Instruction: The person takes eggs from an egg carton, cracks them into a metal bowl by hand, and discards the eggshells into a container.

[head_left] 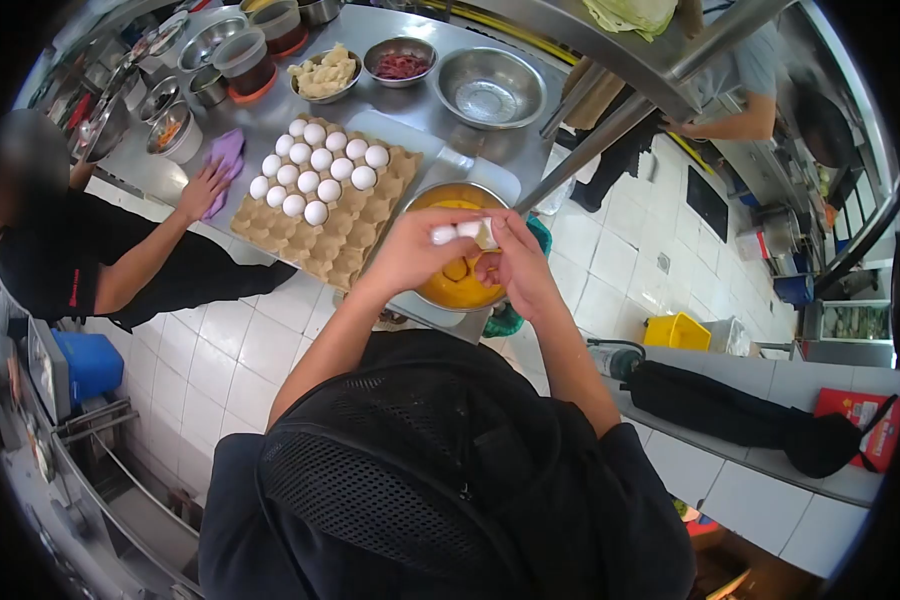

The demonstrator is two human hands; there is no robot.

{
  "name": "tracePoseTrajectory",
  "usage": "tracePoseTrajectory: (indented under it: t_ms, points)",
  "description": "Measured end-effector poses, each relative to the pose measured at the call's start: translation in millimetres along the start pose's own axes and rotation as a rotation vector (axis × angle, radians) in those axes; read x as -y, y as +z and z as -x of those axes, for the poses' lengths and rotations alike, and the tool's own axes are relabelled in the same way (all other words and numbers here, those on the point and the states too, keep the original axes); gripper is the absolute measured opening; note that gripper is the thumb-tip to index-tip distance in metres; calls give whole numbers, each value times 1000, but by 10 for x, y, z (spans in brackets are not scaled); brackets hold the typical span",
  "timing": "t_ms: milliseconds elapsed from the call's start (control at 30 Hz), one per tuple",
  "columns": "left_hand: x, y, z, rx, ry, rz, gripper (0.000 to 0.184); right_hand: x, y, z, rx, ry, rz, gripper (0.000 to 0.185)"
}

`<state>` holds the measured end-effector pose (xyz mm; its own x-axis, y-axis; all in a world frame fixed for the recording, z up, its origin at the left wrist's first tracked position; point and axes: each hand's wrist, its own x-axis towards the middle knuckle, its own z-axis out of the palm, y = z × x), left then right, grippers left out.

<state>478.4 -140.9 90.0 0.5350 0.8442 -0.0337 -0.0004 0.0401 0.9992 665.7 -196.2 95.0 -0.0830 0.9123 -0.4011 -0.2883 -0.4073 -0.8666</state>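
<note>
Both hands meet above a steel bowl (415,205) of yellow beaten-looking egg with a whole yolk (456,269) showing. My left hand (410,248) is closed around a white egg (443,235). With its fingers pinched, my right hand (520,262) grips a cracked eggshell (485,236), which touches the white pieces at my left fingertips. Exactly where one shell ends and another begins is hard to make out. Left of the bowl lies a cardboard egg tray (355,235), its far left part filled with several white eggs (309,181) and its near cups bare.
Behind the tray stand a bowl of pale chunks (325,75), a bowl of dark red strips (401,67) and a wide steel bowl (490,88). At left, a co-worker's hand (206,188) presses a purple cloth (226,165). A metal post (600,150) rises at right.
</note>
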Motion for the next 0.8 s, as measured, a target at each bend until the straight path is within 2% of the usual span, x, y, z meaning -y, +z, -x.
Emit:
tracePoseTrajectory:
  t_ms: [33, 100, 167, 233, 300, 333, 367, 400, 433, 467, 500, 533, 633, 667, 700, 767, 800]
  points:
    - [-40, 62, -1, -9, 0, -4, 40, -29, 58, 17, -45, -43, -115, 23]
    - [-156, 118, 48, -7, 298, -328, 52, -101, 104, -42, -49, -65, -227, 23]
    - [-45, -30, 26, -46, 313, -260, 59, -133, -216, -78, 58, -97, -506, 27]
    - [188, -391, 12, -276, 251, -292, 53, -72, -421, -13, -107, -203, -539, 33]
    - [247, -780, 125, -549, 95, -471, 49, -74, -681, 78, -324, -330, -387, 44]
    - [373, -1006, 194, -663, 95, -713, 48, -87, -766, 69, -318, -332, -387, 44]
    - [504, -1188, 252, -770, 95, -956, 47, -119, -847, 58, -476, -334, -94, 48]
    - [550, -1288, 288, -769, 99, -954, 47, -168, -938, 36, -629, -331, 203, 53]
    - [612, -1364, 322, -750, -30, -1054, 49, -319, -1083, -33, -632, -333, 206, 53]
    - [609, -1372, 340, -731, -164, -1147, 50, -385, -1074, -92, -667, -456, 573, 56]
    - [617, -1347, 337, -742, -166, -1139, 50, -409, -1092, -144, -681, -579, 944, 59]
    - [630, -1312, 334, -734, -194, -1173, 49, -426, -1118, -166, -672, -592, 889, 55]
    - [647, -1286, 303, -724, -247, -1195, 46, -95, -592, -218, -638, -581, 730, 51]
    - [671, -1300, 285, -712, -259, -1191, 45, -52, -463, -318, -600, -664, 747, 42]
    - [712, -1327, 289, -722, -258, -1189, 45, -25, -338, -428, -594, -671, 748, 42]
    - [799, -1386, 314, -768, -147, -1164, 39, 5, -64, -633, -310, -747, 770, 32]
    - [832, -1406, 334, -775, -147, -1162, 39, 42, 138, -692, -238, -734, 798, 30]
